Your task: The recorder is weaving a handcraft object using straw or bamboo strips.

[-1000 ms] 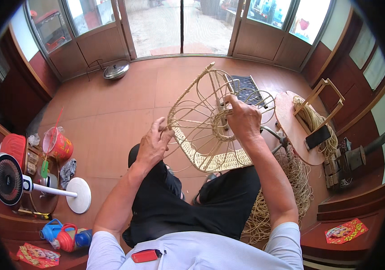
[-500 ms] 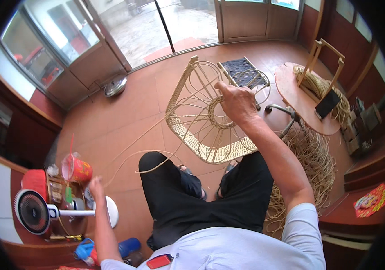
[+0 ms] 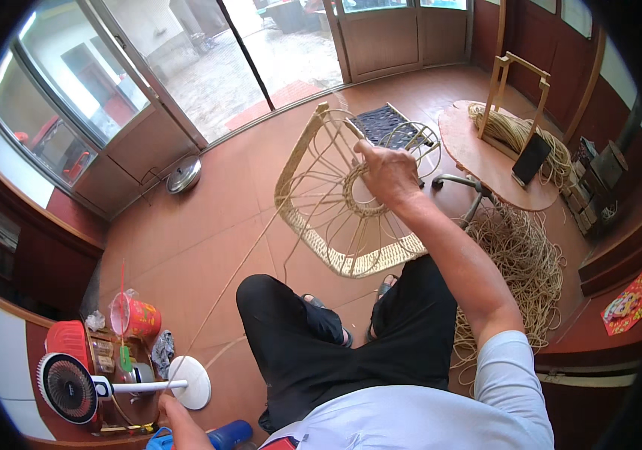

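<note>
The right hand point(image 3: 387, 171) was closed on the woven frame point(image 3: 343, 202), with its fingers pinched at the ring in the middle. The frame stood tilted on the floor point(image 3: 208, 225), just in front of the person's knees. The left hand point(image 3: 174, 415) was low by the person's side, near the white fan point(image 3: 73, 386), closed around a thin cord point(image 3: 223, 292). The cord ran up from that hand to the frame. A big pile of cord point(image 3: 520, 262) lay on the floor by the right arm. More cord lay on the round desk point(image 3: 486, 161).
</note>
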`<state>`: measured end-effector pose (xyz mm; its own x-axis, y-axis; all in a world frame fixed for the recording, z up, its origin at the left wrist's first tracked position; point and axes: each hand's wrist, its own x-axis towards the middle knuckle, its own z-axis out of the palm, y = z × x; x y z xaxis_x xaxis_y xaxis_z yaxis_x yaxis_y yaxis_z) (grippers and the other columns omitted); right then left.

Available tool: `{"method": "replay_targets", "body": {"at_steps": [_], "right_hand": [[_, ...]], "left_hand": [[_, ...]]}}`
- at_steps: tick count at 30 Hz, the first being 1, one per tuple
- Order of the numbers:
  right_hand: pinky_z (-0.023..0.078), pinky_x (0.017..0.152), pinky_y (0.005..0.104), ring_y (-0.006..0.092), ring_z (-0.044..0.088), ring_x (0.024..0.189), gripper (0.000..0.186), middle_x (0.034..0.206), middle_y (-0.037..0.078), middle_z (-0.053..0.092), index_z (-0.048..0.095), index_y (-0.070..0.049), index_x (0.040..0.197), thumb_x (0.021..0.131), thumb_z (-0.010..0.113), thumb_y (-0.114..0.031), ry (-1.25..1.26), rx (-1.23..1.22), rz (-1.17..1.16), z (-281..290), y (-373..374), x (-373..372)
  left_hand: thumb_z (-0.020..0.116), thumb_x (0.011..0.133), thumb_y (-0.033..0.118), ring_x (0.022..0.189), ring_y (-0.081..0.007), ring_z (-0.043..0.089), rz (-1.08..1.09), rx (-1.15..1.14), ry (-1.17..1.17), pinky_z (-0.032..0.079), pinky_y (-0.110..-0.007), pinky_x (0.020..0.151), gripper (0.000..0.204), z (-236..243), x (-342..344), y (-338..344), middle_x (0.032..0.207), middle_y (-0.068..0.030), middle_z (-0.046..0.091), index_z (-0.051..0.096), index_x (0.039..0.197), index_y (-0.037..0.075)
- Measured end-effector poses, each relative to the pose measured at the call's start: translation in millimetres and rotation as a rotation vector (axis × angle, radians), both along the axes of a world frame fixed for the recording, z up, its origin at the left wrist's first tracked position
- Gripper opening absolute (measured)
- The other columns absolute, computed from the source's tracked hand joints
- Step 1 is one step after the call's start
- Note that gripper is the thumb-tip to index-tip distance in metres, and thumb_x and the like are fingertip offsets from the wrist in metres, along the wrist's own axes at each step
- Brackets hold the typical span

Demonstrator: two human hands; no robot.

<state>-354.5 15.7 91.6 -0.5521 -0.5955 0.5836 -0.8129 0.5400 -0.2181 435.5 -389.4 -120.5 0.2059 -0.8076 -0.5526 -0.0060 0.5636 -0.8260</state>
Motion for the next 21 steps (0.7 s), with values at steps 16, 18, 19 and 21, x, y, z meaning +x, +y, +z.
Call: {"method": "replay_targets", "body": {"at_steps": [16, 18, 19, 21], "right_hand": [[0.063, 0.085, 0.0531, 0.0386, 0.083, 0.095, 0.041, 0.099, 0.019, 0.083, 0.073, -0.025, 0.134, 0.093, 0.075, -0.018, -0.165, 0.031, -0.24, 9.6, 18.4, -45.7], [0.063, 0.088, 0.0529, 0.0388, 0.083, 0.098, 0.041, 0.102, 0.02, 0.084, 0.073, -0.025, 0.134, 0.094, 0.075, -0.019, -0.199, 0.051, -0.267, 14.0, 23.5, -45.8], [0.063, 0.09, 0.0527, 0.0386, 0.083, 0.1, 0.04, 0.103, 0.019, 0.084, 0.074, -0.025, 0.135, 0.095, 0.076, -0.021, -0.207, 0.053, -0.287, 16.0, 27.2, -48.2], [0.063, 0.094, 0.0522, 0.0381, 0.082, 0.105, 0.039, 0.108, 0.018, 0.085, 0.074, -0.026, 0.136, 0.097, 0.078, -0.029, -0.256, 0.072, -0.344, 16.9, 33.7, -59.1]], "left_hand": [[0.071, 0.1, 0.017, 0.099, -0.0325, 0.073, -0.513, 0.478, -0.963, 0.062, -0.052, 0.076, 0.028, 0.0, -21.5, 16.2, 0.121, -0.013, 0.074, 0.077, 0.125, 0.006], [0.071, 0.1, 0.018, 0.097, -0.032, 0.073, -0.578, 0.532, -1.087, 0.061, -0.051, 0.075, 0.028, 0.3, -22.6, 16.9, 0.119, -0.0127, 0.074, 0.077, 0.125, 0.006], [0.072, 0.1, 0.018, 0.096, -0.0318, 0.073, -0.612, 0.558, -1.149, 0.061, -0.05, 0.074, 0.028, -0.9, -23.8, 17.2, 0.118, -0.0126, 0.074, 0.076, 0.125, 0.006], [0.072, 0.1, 0.019, 0.094, -0.0314, 0.072, -0.681, 0.608, -1.274, 0.061, -0.049, 0.072, 0.028, -4.2, -27.0, 15.6, 0.116, -0.0123, 0.073, 0.076, 0.125, 0.006]]}}
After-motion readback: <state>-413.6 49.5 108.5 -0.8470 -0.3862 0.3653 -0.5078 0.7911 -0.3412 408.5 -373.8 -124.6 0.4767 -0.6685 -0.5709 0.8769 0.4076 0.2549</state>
